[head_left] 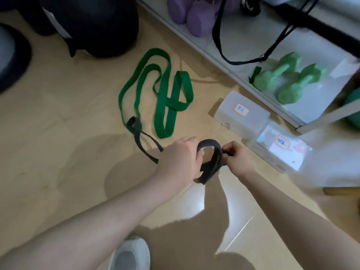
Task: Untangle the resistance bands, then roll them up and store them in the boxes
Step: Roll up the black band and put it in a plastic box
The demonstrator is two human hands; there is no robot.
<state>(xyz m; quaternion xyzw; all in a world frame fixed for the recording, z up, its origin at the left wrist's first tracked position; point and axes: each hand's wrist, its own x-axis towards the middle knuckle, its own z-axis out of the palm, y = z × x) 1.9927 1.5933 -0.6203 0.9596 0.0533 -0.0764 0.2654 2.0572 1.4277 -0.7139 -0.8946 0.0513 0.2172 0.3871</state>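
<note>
Black rubber loops between a person's two hands low over the wooden floor (58, 114): the left hand (181, 152) curls its fingers round one side of the black resistance band (211, 151) while the right hand (236, 154) pinches the other side between thumb and fingertips, the band's tail trailing toward ten o'clock. At twelve o'clock from the hands a green resistance band (165, 106) lies in loose coils, touching the black tail's knotted end, and at two o'clock sit two labelled translucent boxes (241, 112), lids closed, beside a shelf (233, 47) holding green dumbbells (288, 80).
</note>
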